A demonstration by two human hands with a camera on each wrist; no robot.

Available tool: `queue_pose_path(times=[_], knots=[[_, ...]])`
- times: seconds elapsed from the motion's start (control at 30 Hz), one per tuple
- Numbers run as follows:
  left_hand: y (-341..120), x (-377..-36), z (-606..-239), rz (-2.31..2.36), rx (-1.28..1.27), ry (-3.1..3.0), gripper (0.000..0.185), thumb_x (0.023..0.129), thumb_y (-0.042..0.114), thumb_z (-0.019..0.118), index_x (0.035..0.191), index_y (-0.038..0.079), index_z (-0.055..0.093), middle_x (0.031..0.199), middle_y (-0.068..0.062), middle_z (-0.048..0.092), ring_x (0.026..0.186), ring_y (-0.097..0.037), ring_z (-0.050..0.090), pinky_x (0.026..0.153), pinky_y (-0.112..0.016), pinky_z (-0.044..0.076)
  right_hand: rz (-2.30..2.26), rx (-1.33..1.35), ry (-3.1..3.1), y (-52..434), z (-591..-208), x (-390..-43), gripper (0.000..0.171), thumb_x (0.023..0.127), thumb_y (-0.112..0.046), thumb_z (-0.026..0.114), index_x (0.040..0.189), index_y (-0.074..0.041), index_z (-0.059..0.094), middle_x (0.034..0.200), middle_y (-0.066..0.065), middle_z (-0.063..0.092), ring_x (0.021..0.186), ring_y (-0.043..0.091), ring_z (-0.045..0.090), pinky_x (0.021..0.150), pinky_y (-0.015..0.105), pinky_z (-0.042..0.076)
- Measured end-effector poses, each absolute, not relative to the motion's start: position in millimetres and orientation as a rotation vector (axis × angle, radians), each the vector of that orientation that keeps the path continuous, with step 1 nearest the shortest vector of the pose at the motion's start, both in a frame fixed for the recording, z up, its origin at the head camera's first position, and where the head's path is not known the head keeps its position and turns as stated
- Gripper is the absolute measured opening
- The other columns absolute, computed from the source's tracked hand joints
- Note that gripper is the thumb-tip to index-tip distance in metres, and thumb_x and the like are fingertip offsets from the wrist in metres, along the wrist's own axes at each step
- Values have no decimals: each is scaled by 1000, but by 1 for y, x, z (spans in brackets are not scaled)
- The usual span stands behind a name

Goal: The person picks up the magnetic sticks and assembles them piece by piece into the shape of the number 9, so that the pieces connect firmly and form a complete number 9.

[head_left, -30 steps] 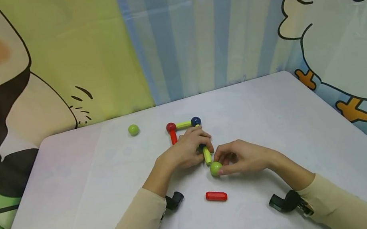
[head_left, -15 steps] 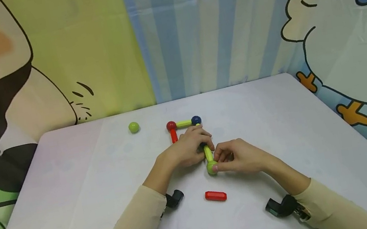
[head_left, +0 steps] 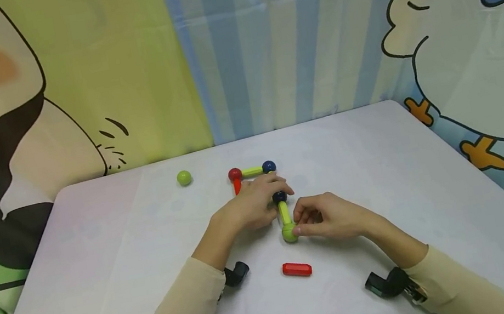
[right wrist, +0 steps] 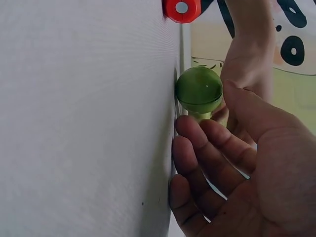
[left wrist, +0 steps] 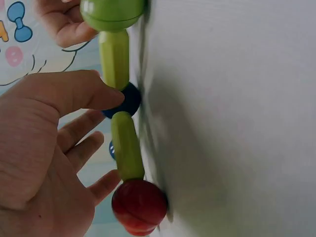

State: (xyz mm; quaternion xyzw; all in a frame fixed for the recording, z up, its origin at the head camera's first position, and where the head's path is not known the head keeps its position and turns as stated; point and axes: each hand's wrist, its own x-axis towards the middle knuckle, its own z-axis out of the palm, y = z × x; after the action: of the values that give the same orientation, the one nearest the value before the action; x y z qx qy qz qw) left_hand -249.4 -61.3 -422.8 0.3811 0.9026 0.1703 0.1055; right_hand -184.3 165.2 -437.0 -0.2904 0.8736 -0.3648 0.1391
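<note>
On the table, toy rods and balls form a joined frame. Its far side has a red ball [head_left: 235, 175], a yellow-green rod [head_left: 252, 171] and a blue ball [head_left: 269, 167]. My left hand [head_left: 259, 200] covers part of the frame and pinches the nearer blue ball [left wrist: 129, 100], thumb pressed on it. From that ball one yellow-green rod [left wrist: 127, 145] leads to a red ball [left wrist: 139, 201]; another yellow-green rod [head_left: 283, 213] leads to a green ball [head_left: 289, 233]. My right hand [head_left: 329, 216] holds this green ball between thumb and fingers, its other fingers curled beside the table surface.
A loose red rod [head_left: 297, 269] lies nearer me, below the green ball. Farther off to the left sits a second green ball [head_left: 184, 178]. Printed cloth [head_left: 243, 47] hangs behind the white table [head_left: 125, 267]. Both wrists wear black cameras.
My right hand has brought the green ball left against the end of the yellow-green rod, where they now meet. The left hand has shifted slightly, so the nearer blue ball shows more.
</note>
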Motion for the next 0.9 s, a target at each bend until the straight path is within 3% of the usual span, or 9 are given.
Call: queue_pose_path(times=[0.27,0.63,0.9], knots=[[-87,-251,-418,616,1030,2758,47,89,11,69,133,27,64,145,2,53,141,-19,44,113,-55,33,-1027,-871,2537,163,-434,-186,29,94,-40,75,110,-18,64,94,-9,67,84,12,64,75,27,53],[-133,-262,-416,742,883,2837,42,92,19,67,134,17,65,143,-3,54,138,-28,43,112,-60,32,-1013,-894,2527,157,-432,-184,30,94,-35,76,114,-18,62,99,-8,64,88,13,61,77,28,54],[-160,-268,-426,854,798,2929,35,95,19,67,130,16,66,139,-6,56,136,-32,44,116,-55,32,-1024,-952,2531,156,-434,-183,33,94,-26,77,124,-20,66,124,-3,56,98,17,62,80,30,55]])
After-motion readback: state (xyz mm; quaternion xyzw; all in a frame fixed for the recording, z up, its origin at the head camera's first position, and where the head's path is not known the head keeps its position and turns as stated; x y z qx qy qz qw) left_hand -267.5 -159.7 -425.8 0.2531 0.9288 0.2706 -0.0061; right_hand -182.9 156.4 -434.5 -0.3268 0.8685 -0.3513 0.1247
